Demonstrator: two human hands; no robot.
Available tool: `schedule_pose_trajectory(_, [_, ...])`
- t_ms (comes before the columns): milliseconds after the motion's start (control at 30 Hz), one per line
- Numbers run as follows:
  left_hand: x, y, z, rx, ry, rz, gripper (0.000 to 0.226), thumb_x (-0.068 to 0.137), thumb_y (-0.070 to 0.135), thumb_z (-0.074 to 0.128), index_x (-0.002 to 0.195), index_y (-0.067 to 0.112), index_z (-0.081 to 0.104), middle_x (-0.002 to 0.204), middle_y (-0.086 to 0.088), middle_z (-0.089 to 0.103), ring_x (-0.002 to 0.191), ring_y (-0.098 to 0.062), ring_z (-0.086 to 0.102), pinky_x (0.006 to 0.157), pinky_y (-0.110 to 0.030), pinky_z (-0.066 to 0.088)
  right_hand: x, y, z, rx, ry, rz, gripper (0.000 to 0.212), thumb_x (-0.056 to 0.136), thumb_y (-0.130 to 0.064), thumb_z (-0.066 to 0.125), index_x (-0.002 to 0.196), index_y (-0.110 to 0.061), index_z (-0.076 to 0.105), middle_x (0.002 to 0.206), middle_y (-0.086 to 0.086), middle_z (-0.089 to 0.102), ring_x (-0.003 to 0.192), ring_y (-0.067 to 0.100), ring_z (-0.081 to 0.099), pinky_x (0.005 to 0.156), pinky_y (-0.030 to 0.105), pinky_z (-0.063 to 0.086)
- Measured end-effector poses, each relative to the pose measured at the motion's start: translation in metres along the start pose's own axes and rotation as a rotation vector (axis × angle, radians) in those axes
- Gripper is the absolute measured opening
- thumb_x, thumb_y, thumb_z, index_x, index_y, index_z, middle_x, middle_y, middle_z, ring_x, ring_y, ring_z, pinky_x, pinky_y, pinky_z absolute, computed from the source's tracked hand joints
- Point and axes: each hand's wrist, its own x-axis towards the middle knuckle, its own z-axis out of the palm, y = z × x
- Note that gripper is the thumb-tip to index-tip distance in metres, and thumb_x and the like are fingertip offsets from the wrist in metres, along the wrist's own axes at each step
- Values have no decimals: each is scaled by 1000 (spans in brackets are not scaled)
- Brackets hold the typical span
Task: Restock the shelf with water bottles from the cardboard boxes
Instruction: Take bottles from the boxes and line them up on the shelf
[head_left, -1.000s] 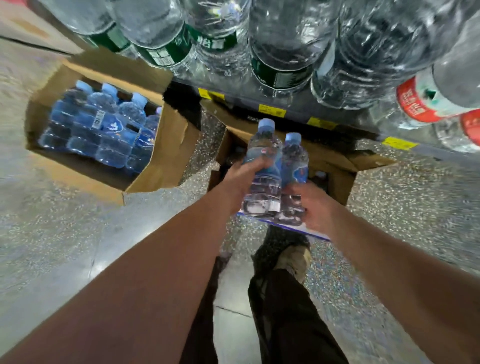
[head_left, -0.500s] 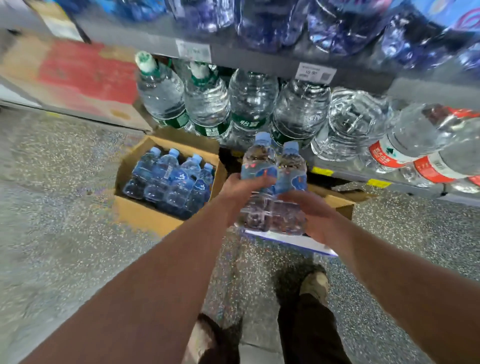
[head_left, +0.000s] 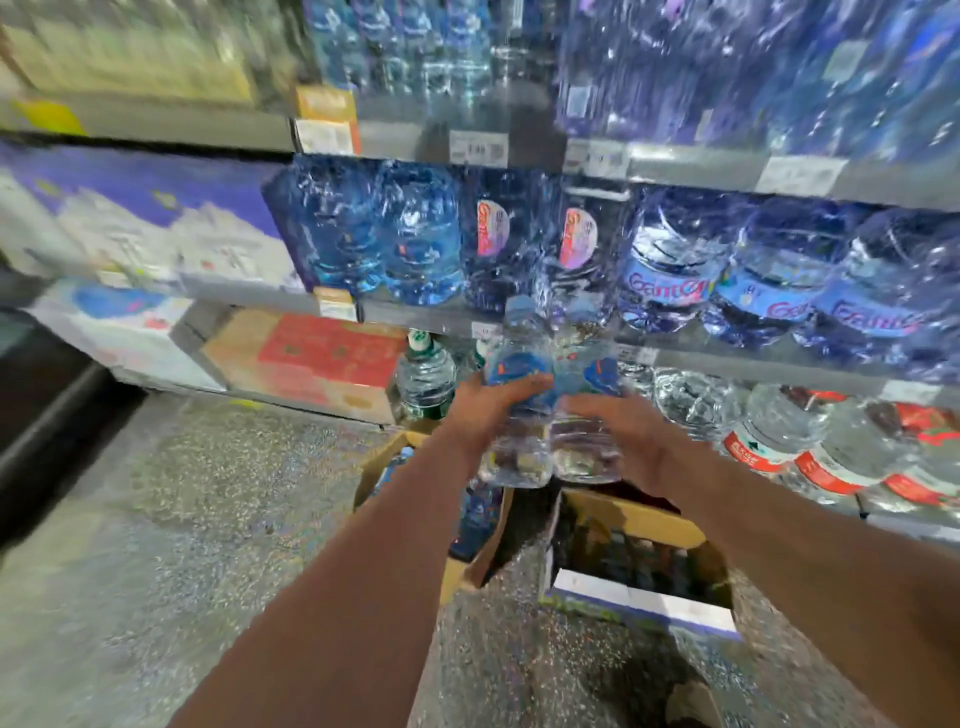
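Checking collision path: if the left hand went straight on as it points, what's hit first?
Probably the grey metal shelf edge, then the large blue-tinted water jugs behind it; blur leaves depth unclear.

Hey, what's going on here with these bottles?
A person is restocking water. Their left hand and right hand grip two small bottles side by side, held up in front of the shelf of big blue jugs. Two open boxes sit on the floor below. Neither bottle is on the shelf yet.
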Motion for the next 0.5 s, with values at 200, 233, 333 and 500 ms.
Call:
schedule_pose_trajectory(200, [-62, 71, -25, 43, 55, 190, 31, 64, 18, 79, 91, 11, 67, 93, -15, 69, 84, -28, 64, 80, -46, 53, -56, -60, 45, -51, 6, -179, 36, 71, -11, 79, 103, -12, 62, 98, 14, 72, 88, 33, 67, 78, 44, 50])
schedule_pose_trajectory(233, [-70, 80, -27, 30, 71, 200, 29, 67, 15, 80, 92, 13, 65, 94, -15, 69, 86, -29, 63, 82, -48, 51, -62, -68, 48, -50, -9, -204, 32, 71, -10, 79, 100, -12, 64, 95, 14, 73, 84, 31, 67, 72, 41, 50])
schedule_pose_trajectory(333, [-87, 106, -31, -1, 145, 213, 48, 70, 10, 81, 113, 4, 59, 107, -19, 66, 92, -32, 63, 87, -47, 50, -79, -93, 58, -72, -38, -260, 38, 69, -11, 81, 104, -7, 65, 95, 12, 71, 78, 24, 64, 65, 33, 48])
schedule_pose_trajectory(500, [-108, 138, -29, -46, 222, 291, 46, 71, 10, 80, 111, 3, 60, 97, -13, 71, 86, -29, 66, 80, -39, 54, -94, -131, 66, -120, -46, -294, 43, 66, -14, 85, 104, -8, 67, 101, 12, 71, 95, 31, 66, 91, 49, 51])
